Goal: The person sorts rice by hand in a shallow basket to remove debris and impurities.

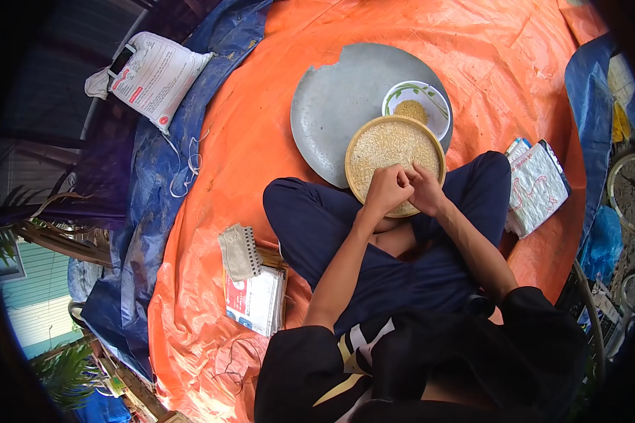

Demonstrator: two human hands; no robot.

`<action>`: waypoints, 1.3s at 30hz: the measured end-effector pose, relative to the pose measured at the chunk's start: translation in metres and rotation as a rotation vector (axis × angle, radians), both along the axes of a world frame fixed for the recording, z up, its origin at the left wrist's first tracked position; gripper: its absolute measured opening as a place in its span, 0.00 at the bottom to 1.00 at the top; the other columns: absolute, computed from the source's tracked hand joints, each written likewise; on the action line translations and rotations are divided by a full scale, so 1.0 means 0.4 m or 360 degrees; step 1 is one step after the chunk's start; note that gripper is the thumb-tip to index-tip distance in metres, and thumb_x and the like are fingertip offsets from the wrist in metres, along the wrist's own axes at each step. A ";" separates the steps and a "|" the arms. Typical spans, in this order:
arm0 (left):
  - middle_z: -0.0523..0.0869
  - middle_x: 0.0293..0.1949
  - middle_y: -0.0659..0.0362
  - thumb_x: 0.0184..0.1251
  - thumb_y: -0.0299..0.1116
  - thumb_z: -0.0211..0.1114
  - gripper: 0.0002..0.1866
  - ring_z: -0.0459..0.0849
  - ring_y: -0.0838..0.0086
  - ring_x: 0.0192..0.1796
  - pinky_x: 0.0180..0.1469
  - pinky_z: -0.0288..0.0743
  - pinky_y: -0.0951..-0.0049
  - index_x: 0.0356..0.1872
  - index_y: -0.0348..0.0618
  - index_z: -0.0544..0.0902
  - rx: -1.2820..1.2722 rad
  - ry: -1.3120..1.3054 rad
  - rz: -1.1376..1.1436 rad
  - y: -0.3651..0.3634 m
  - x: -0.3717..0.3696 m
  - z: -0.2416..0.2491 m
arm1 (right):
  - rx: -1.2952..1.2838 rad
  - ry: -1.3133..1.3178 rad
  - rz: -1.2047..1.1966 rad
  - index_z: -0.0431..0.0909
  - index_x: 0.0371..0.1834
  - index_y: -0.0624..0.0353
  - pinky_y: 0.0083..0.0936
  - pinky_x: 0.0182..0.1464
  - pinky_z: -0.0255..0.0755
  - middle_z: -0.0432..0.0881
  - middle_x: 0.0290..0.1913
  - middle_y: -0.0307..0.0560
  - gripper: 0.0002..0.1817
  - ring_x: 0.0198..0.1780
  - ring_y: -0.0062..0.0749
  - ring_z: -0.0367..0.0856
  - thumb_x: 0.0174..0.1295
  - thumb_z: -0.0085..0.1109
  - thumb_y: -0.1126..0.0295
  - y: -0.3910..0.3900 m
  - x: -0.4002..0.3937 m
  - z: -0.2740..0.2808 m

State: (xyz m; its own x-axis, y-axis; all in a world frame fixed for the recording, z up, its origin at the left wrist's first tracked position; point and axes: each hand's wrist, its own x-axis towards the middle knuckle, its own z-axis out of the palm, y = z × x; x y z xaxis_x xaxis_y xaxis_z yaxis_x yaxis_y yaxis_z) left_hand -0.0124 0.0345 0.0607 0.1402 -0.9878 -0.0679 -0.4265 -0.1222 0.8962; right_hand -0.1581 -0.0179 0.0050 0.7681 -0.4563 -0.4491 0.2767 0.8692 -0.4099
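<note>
A round sieve-like tray (374, 144) with a tan rim rests at my lap, its inside covered with pale grain (391, 148). Over its near part, my left hand (389, 189) and my right hand (426, 190) come together, almost touching. The fingers of both are curled in a pinch; whatever lies between them is too small to make out. Just beyond the tray, and partly hidden by it, sits a white bowl (441, 116) with green leaf patterns. Yellowish grain (411, 111) lies in the bowl. Beneath is a large grey round sheet (324, 116) with a chipped edge.
Orange tarpaulin (240, 134) covers the ground, with blue tarpaulin (144, 204) along the left. A white printed sack (159, 77) stands at upper left. A spiral notebook (240, 252) and stacked papers (261, 299) lie left of my legs; a folded printed bag (540, 187) lies right.
</note>
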 end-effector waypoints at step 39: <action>0.85 0.25 0.47 0.43 0.21 0.65 0.15 0.87 0.56 0.31 0.34 0.79 0.62 0.36 0.34 0.76 -0.0053 -0.0063 -0.0343 -0.038 -0.027 -0.139 | 0.0291 -0.0080 -0.0052 0.81 0.38 0.47 0.39 0.58 0.73 0.83 0.51 0.45 0.24 0.53 0.39 0.81 0.67 0.48 0.38 -0.025 -0.021 -0.172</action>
State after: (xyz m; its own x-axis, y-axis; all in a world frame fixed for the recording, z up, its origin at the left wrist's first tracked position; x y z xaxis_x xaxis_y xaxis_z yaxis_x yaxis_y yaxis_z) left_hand -0.0233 0.0194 0.0050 -0.0727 -0.9968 -0.0333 -0.4744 0.0052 0.8803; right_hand -0.1665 -0.0279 -0.0639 0.7779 -0.3956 -0.4883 0.3222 0.9182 -0.2306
